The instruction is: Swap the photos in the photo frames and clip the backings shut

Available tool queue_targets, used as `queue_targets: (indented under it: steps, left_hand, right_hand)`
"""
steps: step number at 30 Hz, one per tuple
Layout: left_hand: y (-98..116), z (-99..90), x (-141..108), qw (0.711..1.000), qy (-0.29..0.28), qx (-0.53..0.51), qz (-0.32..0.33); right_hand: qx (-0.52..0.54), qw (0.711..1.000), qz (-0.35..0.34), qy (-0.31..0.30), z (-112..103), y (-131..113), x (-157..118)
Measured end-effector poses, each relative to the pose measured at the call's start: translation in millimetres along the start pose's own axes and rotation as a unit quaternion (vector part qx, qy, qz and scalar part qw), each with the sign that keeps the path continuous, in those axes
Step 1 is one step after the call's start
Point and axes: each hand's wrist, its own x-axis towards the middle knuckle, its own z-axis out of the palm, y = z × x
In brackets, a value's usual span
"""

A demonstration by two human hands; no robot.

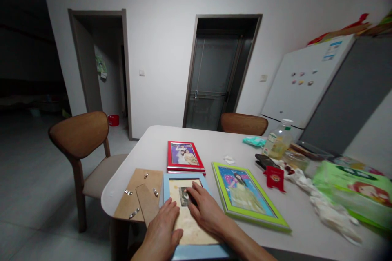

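Note:
A light-blue picture frame (199, 252) lies on the table before me with a yellowed paper sheet (196, 230) inside it. On the sheet is a small dark black-and-white photo (183, 196). My left hand (161, 228) rests along the sheet's left side, its fingers laid out at the frame's edge. My right hand (206, 210) lies on the sheet with its fingers stretched out, fingertips at the small photo and partly covering it. Left of the frame, a brown backing board (131, 187) with metal clips and a stand leg lies partly behind my left hand.
Beyond the blue frame lie stacked red frames (185, 157). A green frame (248, 197) is at the right. Farther right are a bottle (278, 140), a red booklet (275, 177), crumpled tissues (330, 216) and a green tissue pack (355, 189). Wooden chairs (81, 134) flank the table.

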Motion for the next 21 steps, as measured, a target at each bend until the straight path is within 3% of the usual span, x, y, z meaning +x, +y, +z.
queue_targets:
  steps: [4, 8, 14, 18, 21]
  left_hand:
    - [-3, 2.0, 0, 1.000, 0.017, -0.007, 0.012]
    - [-7, 4.0, 2, 0.999, 0.028, -0.013, 0.017]
    - [-8, 6.4, 3, 0.999, 0.028, -0.002, 0.018]
    - [-13, -4.2, -2, 0.999, 0.044, 0.007, 0.021]
    - [-28, -20.4, -8, 0.998, 0.051, 0.037, -0.011]
  right_hand:
    - [-0.018, 0.999, -0.025, -0.034, -2, -8, -2]
    - [-0.056, 0.996, 0.005, -0.062, 5, -13, -4]
    - [-0.106, 0.992, 0.057, -0.032, 24, -17, -1]
    - [-0.093, 0.994, 0.042, -0.038, 19, -18, 0]
    - [-0.074, 0.996, 0.032, -0.046, 11, -19, -3]
